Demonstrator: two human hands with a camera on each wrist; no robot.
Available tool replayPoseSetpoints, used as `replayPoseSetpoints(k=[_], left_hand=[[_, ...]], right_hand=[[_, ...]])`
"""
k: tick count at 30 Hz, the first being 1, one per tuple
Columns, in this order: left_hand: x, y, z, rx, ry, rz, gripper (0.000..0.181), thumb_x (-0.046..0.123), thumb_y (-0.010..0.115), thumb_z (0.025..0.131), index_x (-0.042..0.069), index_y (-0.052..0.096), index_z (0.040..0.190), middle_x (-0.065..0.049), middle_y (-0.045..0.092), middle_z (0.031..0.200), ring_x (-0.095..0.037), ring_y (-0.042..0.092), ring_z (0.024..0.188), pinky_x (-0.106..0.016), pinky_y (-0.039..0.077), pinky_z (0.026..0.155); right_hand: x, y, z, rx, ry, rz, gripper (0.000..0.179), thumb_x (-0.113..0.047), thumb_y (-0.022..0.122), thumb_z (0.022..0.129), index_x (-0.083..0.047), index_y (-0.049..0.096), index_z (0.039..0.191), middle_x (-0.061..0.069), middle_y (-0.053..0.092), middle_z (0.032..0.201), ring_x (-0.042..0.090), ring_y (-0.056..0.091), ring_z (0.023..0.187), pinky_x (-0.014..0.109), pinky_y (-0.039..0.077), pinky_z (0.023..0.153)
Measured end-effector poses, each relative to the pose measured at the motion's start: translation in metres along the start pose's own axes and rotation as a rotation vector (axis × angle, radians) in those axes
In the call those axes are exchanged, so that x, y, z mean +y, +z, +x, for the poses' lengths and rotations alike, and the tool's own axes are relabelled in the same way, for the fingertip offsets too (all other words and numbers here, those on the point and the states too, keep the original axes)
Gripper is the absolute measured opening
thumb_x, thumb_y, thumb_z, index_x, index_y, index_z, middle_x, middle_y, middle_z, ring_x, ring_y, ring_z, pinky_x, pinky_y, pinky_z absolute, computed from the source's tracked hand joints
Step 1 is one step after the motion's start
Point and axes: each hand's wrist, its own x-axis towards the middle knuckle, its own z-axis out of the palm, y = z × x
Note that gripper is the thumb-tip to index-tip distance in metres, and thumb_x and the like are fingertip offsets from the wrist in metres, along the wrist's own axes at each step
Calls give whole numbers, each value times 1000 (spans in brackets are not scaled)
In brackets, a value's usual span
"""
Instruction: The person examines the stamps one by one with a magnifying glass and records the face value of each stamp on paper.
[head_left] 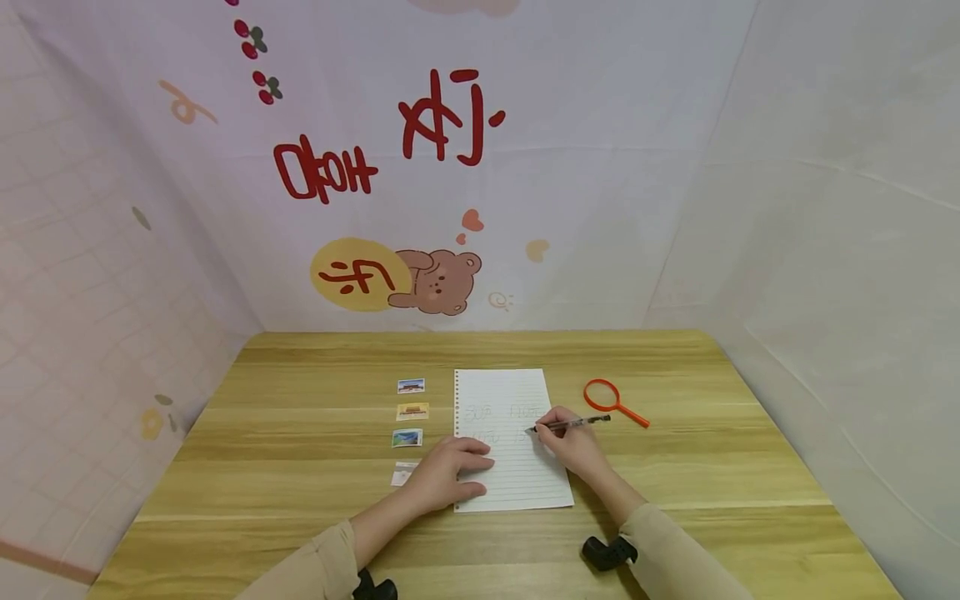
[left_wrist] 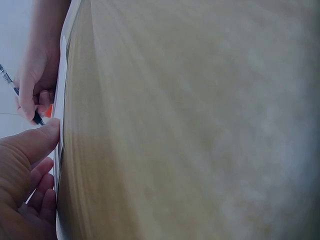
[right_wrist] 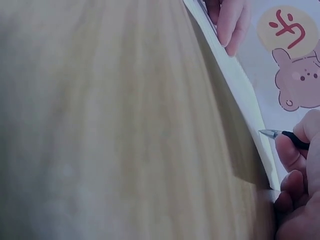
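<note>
A sheet of lined paper (head_left: 510, 492) with punched holes down its left edge lies on the wooden table. Faint handwriting covers two rows on its upper half. My right hand (head_left: 573, 442) pinches a pen (head_left: 577, 422), its tip at the second row of writing. In the right wrist view the pen's metal tip (right_wrist: 269, 133) meets the paper. My left hand (head_left: 448, 475) rests with spread fingers on the paper's lower left part. Left of the sheet, several stamps stand in a column, among them a yellow one (head_left: 412, 412); the lowest stamp (head_left: 402, 473) is partly behind the left hand.
An orange-red magnifying glass (head_left: 633, 415) lies on the table right of the paper. Black straps or devices (head_left: 607, 552) sit at both wrists. Behind the table (head_left: 300, 417) hangs a pale cloth printed with a bear (head_left: 442, 283) and red characters.
</note>
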Motion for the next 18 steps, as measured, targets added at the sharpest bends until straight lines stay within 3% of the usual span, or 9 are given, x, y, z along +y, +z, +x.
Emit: replayPoseSetpoints(k=[7, 13, 18], left_hand=[[0, 0, -1, 3, 9, -7, 37, 23, 79, 85, 12, 74, 120, 0, 63, 130, -24, 52, 122, -41, 43, 102], [-1, 1, 0, 11, 17, -3, 36, 22, 80, 85, 12, 74, 120, 0, 63, 129, -24, 53, 121, -41, 43, 102], [-1, 1, 0, 14, 19, -9, 37, 21, 80, 85, 11, 74, 120, -1, 63, 129, -25, 53, 122, -41, 43, 102]], right_hand=[[3, -5, 0, 97, 38, 72, 8, -4, 71, 87, -10, 69, 82, -3, 62, 71, 9, 52, 59, 22, 41, 50], [3, -7, -1, 50, 44, 11, 7, -7, 72, 87, -12, 69, 84, -5, 62, 72, 11, 52, 61, 22, 42, 53], [2, -6, -1, 20, 3, -2, 6, -8, 72, 87, -13, 69, 84, -7, 62, 75, 9, 53, 63, 23, 44, 54]])
